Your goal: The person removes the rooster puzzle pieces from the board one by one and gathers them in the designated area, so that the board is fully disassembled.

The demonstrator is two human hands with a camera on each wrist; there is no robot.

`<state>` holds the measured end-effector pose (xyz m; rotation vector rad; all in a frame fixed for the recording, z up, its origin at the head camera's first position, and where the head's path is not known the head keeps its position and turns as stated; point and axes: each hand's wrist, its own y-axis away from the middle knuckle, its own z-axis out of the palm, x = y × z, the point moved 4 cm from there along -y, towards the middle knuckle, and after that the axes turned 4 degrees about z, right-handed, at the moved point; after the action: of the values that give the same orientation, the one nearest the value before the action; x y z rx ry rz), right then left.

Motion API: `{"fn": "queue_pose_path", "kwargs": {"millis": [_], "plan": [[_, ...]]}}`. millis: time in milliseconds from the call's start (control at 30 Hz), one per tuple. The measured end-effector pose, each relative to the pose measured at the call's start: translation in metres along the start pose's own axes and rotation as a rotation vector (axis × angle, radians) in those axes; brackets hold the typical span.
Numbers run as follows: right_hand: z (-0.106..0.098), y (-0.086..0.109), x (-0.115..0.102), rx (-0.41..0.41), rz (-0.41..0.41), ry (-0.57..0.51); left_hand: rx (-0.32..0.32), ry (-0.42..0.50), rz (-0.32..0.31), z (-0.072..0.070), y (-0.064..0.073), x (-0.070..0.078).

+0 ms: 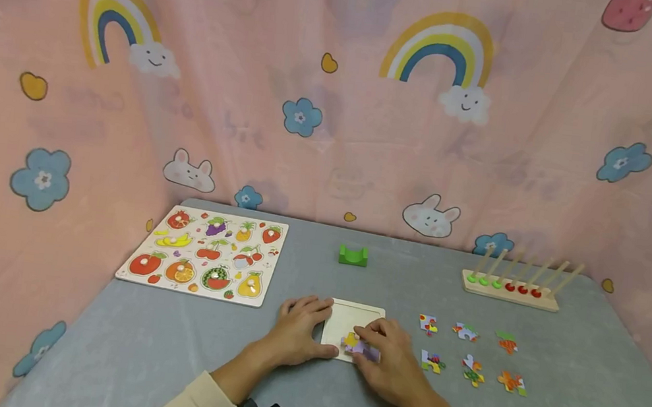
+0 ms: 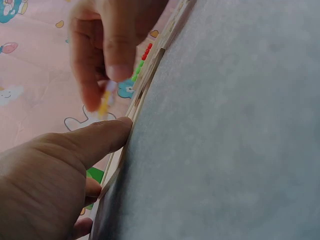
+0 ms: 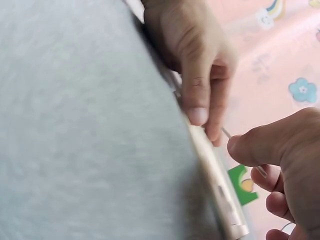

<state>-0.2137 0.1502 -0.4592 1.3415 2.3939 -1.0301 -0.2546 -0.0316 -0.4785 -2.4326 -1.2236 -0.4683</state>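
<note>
My left hand [image 1: 302, 331] grips the left side of a shallow wooden puzzle tray [image 1: 344, 310], its thumb at the near edge and fingers at the far-left side. Above the tray's near part, my right hand [image 1: 389, 356] pinches a yellow and purple jigsaw piece [image 1: 351, 342] between thumb and fingers. In the left wrist view the piece [image 2: 105, 102] is blurred and raised over the tray rim. The right wrist view shows it edge-on. Right of the tray, several loose jigsaw pieces [image 1: 432, 361] lie in two rows.
A fruit peg puzzle board [image 1: 192, 287] lies at the left on the grey table [image 1: 168, 346]. Behind the tray stands a green notched block [image 1: 353, 257]. At the back right is a wooden stand [image 1: 510, 296] with upright pegs and green and red beads. A patterned pink curtain hangs behind.
</note>
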Motion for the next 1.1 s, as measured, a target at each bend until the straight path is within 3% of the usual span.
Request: {"fn": "queue_pose_path", "kwargs": {"millis": [433,800,1100], "plan": [[-0.042,0.003,-0.013,0.085,-0.066,-0.051,-0.006,0.013,-0.027,-0.002,0.003,-0.002],[-0.089,0.017,-0.011,0.128,-0.064,-0.035,0.002,0.024,-0.008,-0.003,-0.003,0.0],[-0.114,0.041,0.001,0.152,-0.081,-0.019,-0.009,0.017,-0.011,0.003,-0.003,-0.001]]}}
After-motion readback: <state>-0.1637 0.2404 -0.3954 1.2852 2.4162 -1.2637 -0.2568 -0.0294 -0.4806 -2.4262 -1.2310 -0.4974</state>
